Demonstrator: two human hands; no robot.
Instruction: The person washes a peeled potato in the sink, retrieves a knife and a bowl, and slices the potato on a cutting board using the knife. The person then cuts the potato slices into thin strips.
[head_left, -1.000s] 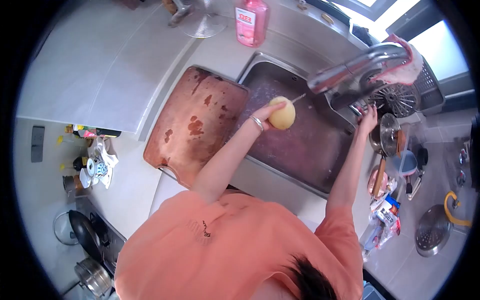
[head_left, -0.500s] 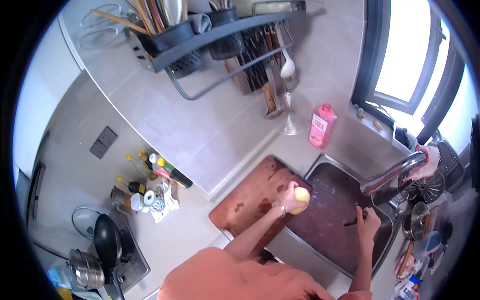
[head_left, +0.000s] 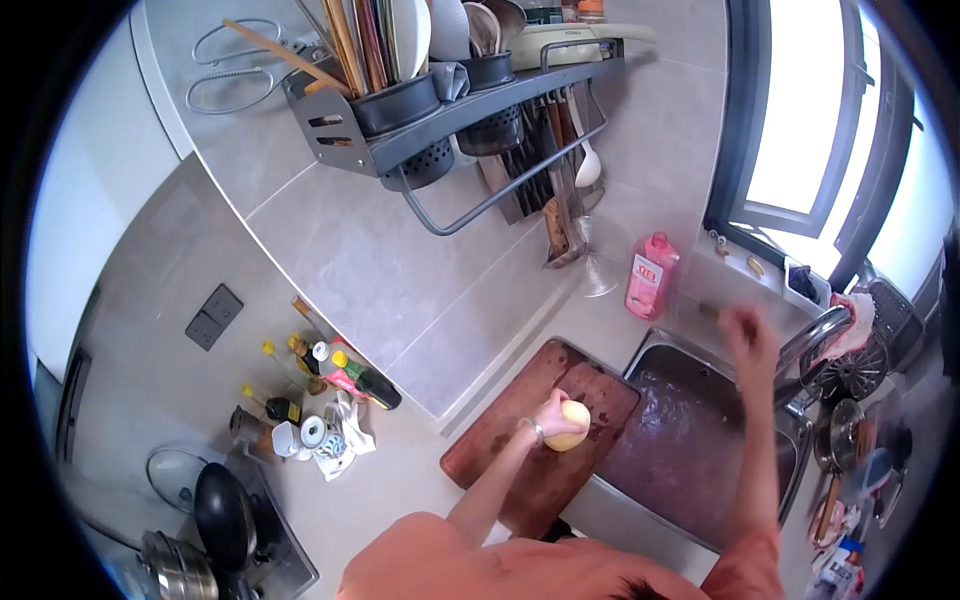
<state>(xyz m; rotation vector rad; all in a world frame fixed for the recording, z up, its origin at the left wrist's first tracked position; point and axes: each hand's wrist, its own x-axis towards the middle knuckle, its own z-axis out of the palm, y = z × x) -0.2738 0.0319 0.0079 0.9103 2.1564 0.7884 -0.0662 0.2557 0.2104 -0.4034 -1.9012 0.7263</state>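
Observation:
My left hand [head_left: 550, 415] is wrapped round a pale yellow, round piece of produce [head_left: 568, 428], above the wet brown cutting board [head_left: 520, 473]. A bracelet circles the left wrist. My right hand [head_left: 748, 340] is raised over the back right part of the sink [head_left: 600, 487], left of the faucet [head_left: 815, 333]. It is blurred and its fingers are curled; a small brownish, smeared shape shows beside them, too unclear to name. Cloudy water with ripples lies in the sink basin.
A pink bottle [head_left: 651, 277] stands behind the sink. Above hangs a rack [head_left: 490, 95] with utensils and knives. Sauce bottles [head_left: 365, 380] and a black wok [head_left: 225, 512] are at the left. Pans [head_left: 845, 430] lie at the right, and an open window [head_left: 800, 110] is behind.
The view has shifted. My left hand has carried the yellow produce from above the sink to over the board. My right hand has risen from over the basin, where it held a dark object.

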